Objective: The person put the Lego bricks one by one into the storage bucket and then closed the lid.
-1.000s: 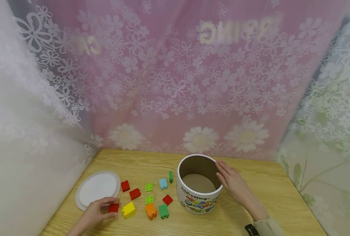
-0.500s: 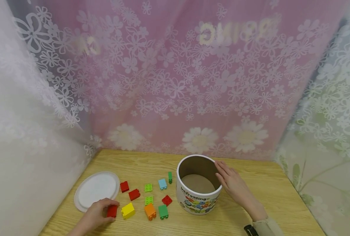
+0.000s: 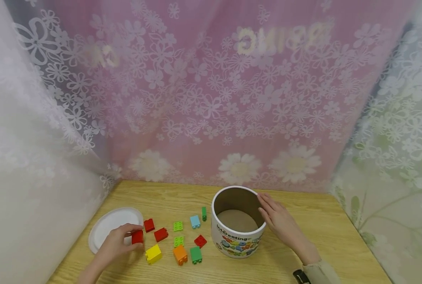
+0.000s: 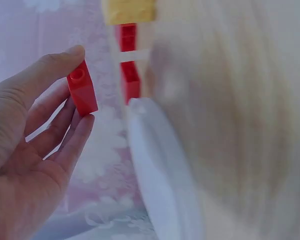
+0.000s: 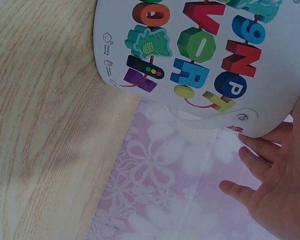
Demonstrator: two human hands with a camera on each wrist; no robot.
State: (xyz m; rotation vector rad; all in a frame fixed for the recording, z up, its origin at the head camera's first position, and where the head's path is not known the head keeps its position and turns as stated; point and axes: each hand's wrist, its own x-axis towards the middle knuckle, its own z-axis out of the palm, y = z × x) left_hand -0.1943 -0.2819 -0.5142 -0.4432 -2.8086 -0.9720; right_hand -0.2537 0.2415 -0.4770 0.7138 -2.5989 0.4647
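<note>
The left hand (image 3: pixel 115 242) pinches a red block (image 3: pixel 137 237) between thumb and fingers and has just moved it away from the yellow block (image 3: pixel 154 254), closer to two loose red blocks (image 3: pixel 161 234); it seems not yet placed. The right hand (image 3: pixel 280 221) touches the rim of the bucket (image 3: pixel 238 243) with extended fingers.

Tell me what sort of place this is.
Probably a small screened-off tabletop corner, perhaps indoors for play or filming: a wood-grain table enclosed by flower-patterned curtains, with toy bricks and an open printed bucket on it.
</note>
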